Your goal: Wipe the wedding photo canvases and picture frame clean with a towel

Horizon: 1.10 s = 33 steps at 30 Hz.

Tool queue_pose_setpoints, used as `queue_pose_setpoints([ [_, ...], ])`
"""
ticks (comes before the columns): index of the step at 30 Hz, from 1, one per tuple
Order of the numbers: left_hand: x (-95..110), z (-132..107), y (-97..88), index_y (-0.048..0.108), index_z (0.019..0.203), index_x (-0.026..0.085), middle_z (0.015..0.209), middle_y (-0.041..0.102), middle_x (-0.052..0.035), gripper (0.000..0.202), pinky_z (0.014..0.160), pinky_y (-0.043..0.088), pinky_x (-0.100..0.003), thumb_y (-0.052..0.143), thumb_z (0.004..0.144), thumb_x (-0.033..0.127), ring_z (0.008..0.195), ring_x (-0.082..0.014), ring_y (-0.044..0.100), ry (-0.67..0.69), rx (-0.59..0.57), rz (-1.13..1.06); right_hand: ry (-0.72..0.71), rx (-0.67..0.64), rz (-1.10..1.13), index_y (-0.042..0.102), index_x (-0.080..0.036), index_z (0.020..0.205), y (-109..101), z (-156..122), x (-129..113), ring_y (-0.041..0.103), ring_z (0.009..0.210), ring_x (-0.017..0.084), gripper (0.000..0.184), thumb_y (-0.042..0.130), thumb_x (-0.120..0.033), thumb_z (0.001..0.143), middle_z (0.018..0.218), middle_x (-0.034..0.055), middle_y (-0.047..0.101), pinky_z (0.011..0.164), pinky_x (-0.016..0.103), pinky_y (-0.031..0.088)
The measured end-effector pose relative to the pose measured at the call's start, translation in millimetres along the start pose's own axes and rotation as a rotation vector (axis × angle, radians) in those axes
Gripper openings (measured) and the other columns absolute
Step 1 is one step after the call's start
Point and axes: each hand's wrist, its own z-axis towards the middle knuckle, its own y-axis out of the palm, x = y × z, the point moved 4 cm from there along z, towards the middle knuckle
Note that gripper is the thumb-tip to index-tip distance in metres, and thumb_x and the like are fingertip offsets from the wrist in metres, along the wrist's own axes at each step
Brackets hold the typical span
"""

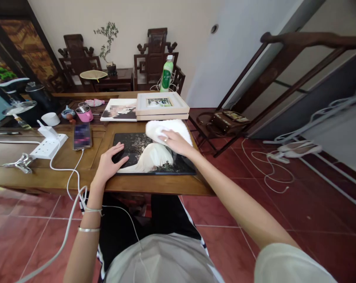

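A dark photo panel [133, 147] with a large white shape printed on it lies flat at the front edge of the wooden table. My left hand [109, 162] rests on its left edge, fingers spread and holding nothing. At the panel's upper right, my right hand [176, 142] grips a white fluffy cloth [179, 126], pressed down over that corner. The cloth hides part of the picture. Just behind stand a pale wooden picture frame [163, 106], stacked on another frame, and a white photo panel [119, 110].
To the left are a phone [82, 136], a white power strip [50, 146] with trailing cables, a pink mug [84, 114] and a silver ornament [22, 162]. A green bottle [166, 74] stands behind the frames. A wooden chair [243, 82] holding a brown bag [226, 122] is at right.
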Motion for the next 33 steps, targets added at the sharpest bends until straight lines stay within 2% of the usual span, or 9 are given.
queue_pose_setpoints([
  [5, 1.2, 0.2, -0.6, 0.067, 0.116, 0.018, 0.127, 0.063, -0.0108, 0.042, 0.110, 0.040, -0.046, 0.068, 0.080, 0.041, 0.125, -0.0271, 0.054, 0.006, -0.002, -0.006, -0.074, 0.112, -0.291, 0.065, -0.014, 0.102, -5.3, -62.8, 9.3, 0.036, 0.137, 0.031, 0.029, 0.039, -0.020, 0.092, 0.129, 0.0184, 0.059, 0.109, 0.055, 0.027],
  [10, 0.6, 0.3, -1.4, 0.066, 0.118, 0.018, 0.129, 0.062, -0.0114, 0.044, 0.111, 0.039, -0.045, 0.068, 0.081, 0.042, 0.125, -0.0275, 0.054, 0.007, -0.010, 0.004, -0.187, 0.056, -0.208, 0.065, -0.019, 0.089, -1.0, -130.6, -34.7, 0.028, 0.141, 0.029, 0.022, 0.044, -0.014, 0.088, 0.138, 0.0161, 0.053, 0.112, 0.060, 0.024],
  [13, 0.8, 0.8, -1.7, 0.067, 0.117, 0.018, 0.128, 0.063, -0.0110, 0.042, 0.110, 0.039, -0.045, 0.066, 0.082, 0.042, 0.125, -0.0275, 0.055, 0.008, -0.013, 0.011, -0.316, -0.053, -0.124, 0.065, -0.022, 0.081, -8.2, -151.6, -59.0, 0.027, 0.142, 0.026, 0.024, 0.044, -0.013, 0.087, 0.140, 0.0107, 0.052, 0.115, 0.058, 0.023],
  [16, 1.2, 1.4, -2.3, 0.067, 0.116, 0.018, 0.127, 0.064, -0.0112, 0.041, 0.110, 0.040, -0.045, 0.064, 0.083, 0.042, 0.124, -0.0271, 0.055, 0.010, -0.010, 0.010, -0.352, -0.169, -0.054, 0.067, -0.024, 0.084, -15.6, -144.9, -58.0, 0.032, 0.140, 0.023, 0.026, 0.042, -0.021, 0.093, 0.136, 0.0054, 0.057, 0.115, 0.050, 0.029],
  [19, 1.3, 1.8, -3.0, 0.066, 0.117, 0.018, 0.127, 0.064, -0.0116, 0.042, 0.110, 0.039, -0.045, 0.065, 0.083, 0.041, 0.124, -0.0267, 0.055, 0.010, -0.008, 0.005, -0.193, -0.191, -0.024, 0.068, -0.025, 0.098, -15.6, -111.4, -27.3, 0.032, 0.140, 0.027, 0.027, 0.042, -0.032, 0.095, 0.138, 0.0025, 0.055, 0.110, 0.050, 0.035],
  [22, 0.8, 2.2, -3.6, 0.066, 0.117, 0.017, 0.127, 0.064, -0.0120, 0.042, 0.111, 0.038, -0.046, 0.065, 0.083, 0.041, 0.124, -0.0268, 0.055, 0.005, -0.011, 0.002, -0.018, -0.120, -0.025, 0.066, -0.022, 0.111, -11.8, -66.0, 12.8, 0.028, 0.141, 0.033, 0.034, 0.042, -0.040, 0.095, 0.139, 0.0060, 0.054, 0.110, 0.052, 0.033],
  [27, -0.6, 2.2, -4.0, 0.067, 0.117, 0.016, 0.128, 0.063, -0.0120, 0.043, 0.111, 0.038, -0.045, 0.066, 0.082, 0.041, 0.125, -0.0271, 0.055, -0.011, -0.012, -0.004, 0.064, 0.038, -0.005, 0.062, -0.021, 0.118, -13.0, -9.7, 50.2, 0.035, 0.138, 0.033, 0.039, 0.038, -0.043, 0.095, 0.138, 0.0048, 0.055, 0.111, 0.053, 0.029],
  [30, -0.3, 2.0, -3.9, 0.067, 0.117, 0.016, 0.128, 0.063, -0.0120, 0.042, 0.111, 0.038, -0.045, 0.066, 0.082, 0.040, 0.125, -0.0269, 0.055, -0.018, -0.010, -0.005, 0.007, 0.061, -0.044, 0.063, -0.021, 0.114, -12.3, -9.7, 46.1, 0.040, 0.134, 0.033, 0.035, 0.038, -0.037, 0.096, 0.134, 0.0066, 0.058, 0.111, 0.055, 0.028],
  [33, 0.5, 1.8, -3.4, 0.067, 0.117, 0.017, 0.128, 0.063, -0.0114, 0.042, 0.111, 0.038, -0.045, 0.066, 0.082, 0.040, 0.124, -0.0266, 0.055, -0.024, -0.007, -0.001, -0.081, 0.068, -0.120, 0.064, -0.017, 0.105, -8.5, -42.4, 25.0, 0.038, 0.136, 0.033, 0.030, 0.038, -0.029, 0.095, 0.137, 0.0136, 0.055, 0.113, 0.056, 0.024],
])
